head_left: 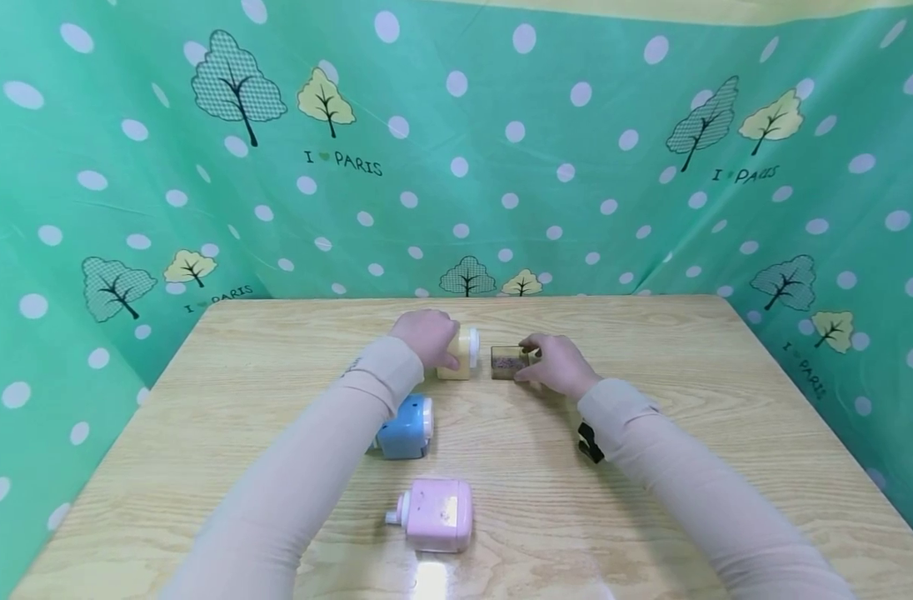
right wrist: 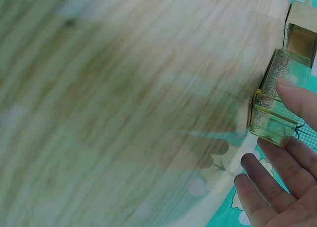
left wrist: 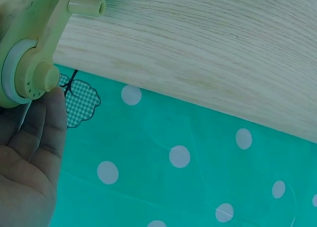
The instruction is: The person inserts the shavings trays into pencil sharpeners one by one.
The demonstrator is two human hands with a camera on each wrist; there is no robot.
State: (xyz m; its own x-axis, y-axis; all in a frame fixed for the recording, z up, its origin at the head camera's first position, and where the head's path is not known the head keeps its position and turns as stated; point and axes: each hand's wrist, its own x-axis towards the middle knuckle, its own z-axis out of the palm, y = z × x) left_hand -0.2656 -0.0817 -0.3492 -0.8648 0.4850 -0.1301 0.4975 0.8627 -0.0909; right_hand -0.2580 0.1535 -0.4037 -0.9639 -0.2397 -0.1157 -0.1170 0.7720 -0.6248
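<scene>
My left hand [head_left: 429, 337] grips a yellow hand-crank pencil sharpener [head_left: 456, 354] lying on its side at the back of the table. In the left wrist view, the crank handle [left wrist: 86, 5] sticks out above the fingers [left wrist: 53, 118]. A clear, yellowish shavings drawer [head_left: 505, 364] with dark shavings inside is out of the sharpener, just to its right. My right hand [head_left: 557, 365] pinches the drawer's right end between thumb and fingers. In the right wrist view, the far end of the drawer [right wrist: 275, 120] lies close to the sharpener's open slot [right wrist: 301, 41].
A blue pencil sharpener [head_left: 404, 429] lies beside the left forearm, partly covered by the sleeve. Nearer the front is a pink pencil sharpener [head_left: 437, 517]. A black object [head_left: 590, 443] shows at the right wrist. Green dotted cloth [head_left: 456, 200] hangs behind the wooden table [head_left: 516, 500].
</scene>
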